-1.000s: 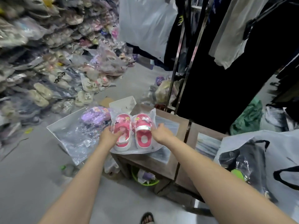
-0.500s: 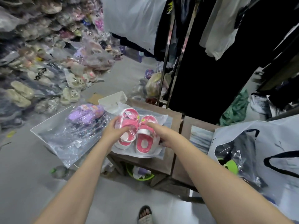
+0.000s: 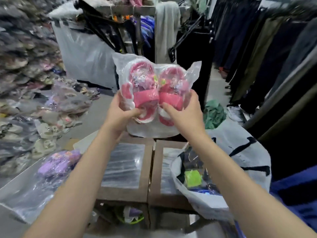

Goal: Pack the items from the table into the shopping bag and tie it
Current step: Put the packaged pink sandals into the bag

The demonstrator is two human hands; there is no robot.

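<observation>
the packet of pink sandals [image 3: 145,98], a pair side by side in a clear plastic wrapper, is up in the air in front of the person, above the far edge of the table [image 3: 120,194] and touching neither it nor the shopping bag [image 3: 243,152]. the left hand [image 3: 120,114] grips the packet's lower left side, fingers curled round its edge and the thumb pressed onto the front near the heel of the left sandal. the right hand [image 3: 187,115] grips the lower right side the same way, thumb on the front just under the pink strap, fingers wrapped round the edge. loose plastic sticks out above the toes and below the heels. below the hands the table shows as two brown square tops set side by side, each with a shiny pale panel in the middle. the shopping bag, white with black markings, sits at the table's right edge with its mouth open; a bright green item [image 3: 193,177] and some dark packed things lie inside. left of the table a packet of purple sandals [image 3: 58,162] rests on a clear plastic sheet [image 3: 25,200]. further left, heaps of bagged footwear [image 3: 25,66] are blurred. dark clothes [image 3: 257,57] hang on rails behind and to the right, and a green cloth [image 3: 213,112] lies on the floor beyond the bag.
</observation>
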